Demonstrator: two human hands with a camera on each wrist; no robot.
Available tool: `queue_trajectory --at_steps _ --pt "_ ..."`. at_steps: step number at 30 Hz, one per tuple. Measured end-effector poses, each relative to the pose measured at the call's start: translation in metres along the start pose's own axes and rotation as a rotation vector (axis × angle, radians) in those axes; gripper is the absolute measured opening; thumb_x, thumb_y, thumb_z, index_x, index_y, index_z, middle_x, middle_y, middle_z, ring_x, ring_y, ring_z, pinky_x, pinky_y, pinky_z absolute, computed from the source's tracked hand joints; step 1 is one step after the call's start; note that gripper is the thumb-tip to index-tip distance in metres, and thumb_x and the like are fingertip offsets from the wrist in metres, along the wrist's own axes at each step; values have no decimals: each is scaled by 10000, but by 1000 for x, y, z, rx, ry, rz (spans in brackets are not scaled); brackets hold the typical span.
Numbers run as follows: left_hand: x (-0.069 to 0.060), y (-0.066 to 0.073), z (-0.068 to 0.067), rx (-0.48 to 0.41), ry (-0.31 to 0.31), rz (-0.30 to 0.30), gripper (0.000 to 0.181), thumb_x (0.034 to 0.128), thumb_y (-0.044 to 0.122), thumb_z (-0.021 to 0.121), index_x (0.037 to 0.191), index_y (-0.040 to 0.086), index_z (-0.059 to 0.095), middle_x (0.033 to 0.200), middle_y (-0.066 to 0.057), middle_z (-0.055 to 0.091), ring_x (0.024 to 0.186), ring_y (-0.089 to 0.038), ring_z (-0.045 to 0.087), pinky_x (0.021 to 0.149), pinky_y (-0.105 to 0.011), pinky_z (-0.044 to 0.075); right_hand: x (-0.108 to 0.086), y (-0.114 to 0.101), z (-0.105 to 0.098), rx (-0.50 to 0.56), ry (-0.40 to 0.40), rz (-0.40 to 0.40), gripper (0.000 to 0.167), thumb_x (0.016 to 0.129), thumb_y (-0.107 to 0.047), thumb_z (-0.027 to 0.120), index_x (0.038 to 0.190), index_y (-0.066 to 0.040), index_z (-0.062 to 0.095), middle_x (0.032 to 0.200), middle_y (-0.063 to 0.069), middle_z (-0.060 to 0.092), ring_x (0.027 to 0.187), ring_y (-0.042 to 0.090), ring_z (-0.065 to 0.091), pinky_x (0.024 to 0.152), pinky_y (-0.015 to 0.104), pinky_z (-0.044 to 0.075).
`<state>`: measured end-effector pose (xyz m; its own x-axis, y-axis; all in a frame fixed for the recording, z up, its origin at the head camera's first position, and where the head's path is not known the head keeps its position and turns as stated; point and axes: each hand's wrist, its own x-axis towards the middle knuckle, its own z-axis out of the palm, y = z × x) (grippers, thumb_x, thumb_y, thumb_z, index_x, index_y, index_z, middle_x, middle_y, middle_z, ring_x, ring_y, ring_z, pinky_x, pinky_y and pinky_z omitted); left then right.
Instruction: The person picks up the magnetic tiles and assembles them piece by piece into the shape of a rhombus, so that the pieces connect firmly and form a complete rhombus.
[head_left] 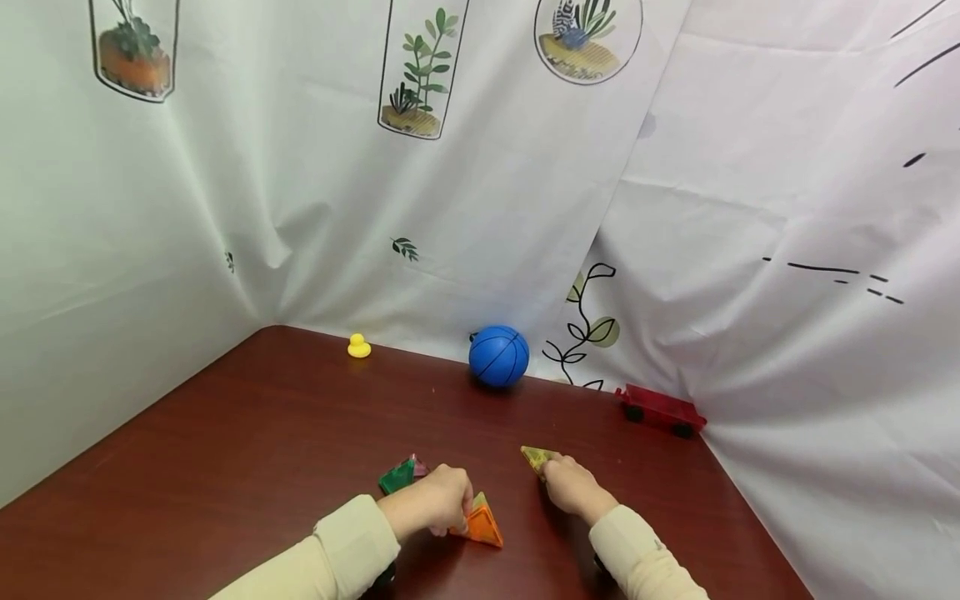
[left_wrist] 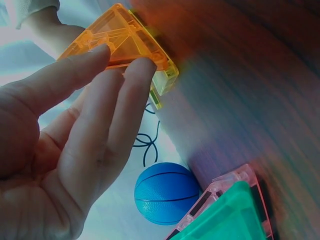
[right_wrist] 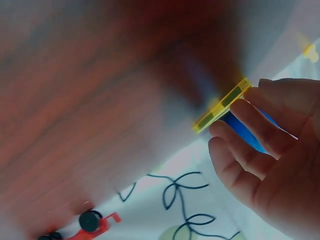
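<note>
An orange triangular tile point(head_left: 484, 527) with a yellow-green piece against it is pinched by my left hand point(head_left: 438, 500). In the left wrist view, the thumb and fingertips of my left hand point(left_wrist: 85, 135) meet the orange tile's point(left_wrist: 120, 37) edge. My right hand point(head_left: 576, 487) pinches a yellow triangular tile point(head_left: 537, 456) further right; the right wrist view shows this tile point(right_wrist: 222, 106) edge-on at the fingertips of the hand point(right_wrist: 280, 145). Just beyond my left hand lie a green triangular tile point(head_left: 397, 476) and a pink piece point(head_left: 419, 467), partly overlapping.
At the back of the brown table point(head_left: 300, 417) are a yellow duck point(head_left: 359, 347) and a blue ball point(head_left: 498, 356). A red toy wagon point(head_left: 661, 409) stands at the right edge by the white curtain point(head_left: 480, 183). Dark round parts show beside both sleeves.
</note>
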<state>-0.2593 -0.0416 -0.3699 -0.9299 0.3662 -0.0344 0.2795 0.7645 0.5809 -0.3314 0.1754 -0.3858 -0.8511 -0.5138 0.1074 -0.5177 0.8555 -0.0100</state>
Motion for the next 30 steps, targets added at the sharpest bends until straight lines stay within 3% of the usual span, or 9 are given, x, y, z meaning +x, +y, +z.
queue_trajectory --at_steps 9,16,30 --pt "1 0 0 15 12 1 241 660 49 742 564 122 533 473 -8 511 337 -92 478 342 -207 423 -8 -18 -7 -75 20 -123 118 758 -34 600 642 -58 591 681 64 489 577 199 500 499 310 443" --pt "-1 0 2 8 14 -4 216 663 51 741 578 112 552 482 -9 499 347 -99 487 343 -208 425 -12 -32 -5 -90 -32 -141 92 745 -66 635 661 -65 598 681 58 491 565 159 490 485 274 441" --pt "-3 0 3 2 28 5 238 666 38 735 560 117 537 481 -8 497 344 -100 485 340 -209 425 -18 -44 -9 -60 -8 -224 130 692 -54 678 605 -100 594 652 12 476 526 90 449 434 225 391"
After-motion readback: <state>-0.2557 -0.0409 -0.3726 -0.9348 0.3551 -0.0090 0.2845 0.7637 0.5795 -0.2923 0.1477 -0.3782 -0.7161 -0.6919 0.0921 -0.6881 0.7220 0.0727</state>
